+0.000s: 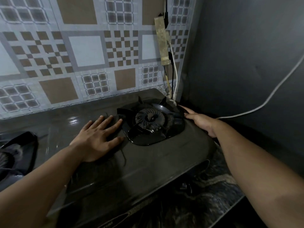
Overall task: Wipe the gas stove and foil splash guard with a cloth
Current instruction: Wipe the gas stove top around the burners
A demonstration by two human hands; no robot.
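The dark gas stove (pixel 148 162) fills the middle of the head view, with its right burner and black pan support (pixel 150 120) in the centre. My left hand (pixel 98 137) lies flat on the stove top just left of that burner, fingers spread, holding nothing. My right hand (pixel 199 120) rests on the stove's right rear edge beside the burner, fingers extended, empty as far as I can see. Behind the stove stands the foil splash guard (pixel 79 60), printed with brown and grey squares. No cloth is in view.
The left burner's pan support (pixel 18 150) shows at the left edge. A dirty power strip (pixel 162 41) with cables hangs in the corner. A white cable (pixel 263 102) runs along the dark right wall. A patterned counter (pixel 213 195) lies under the stove's front right.
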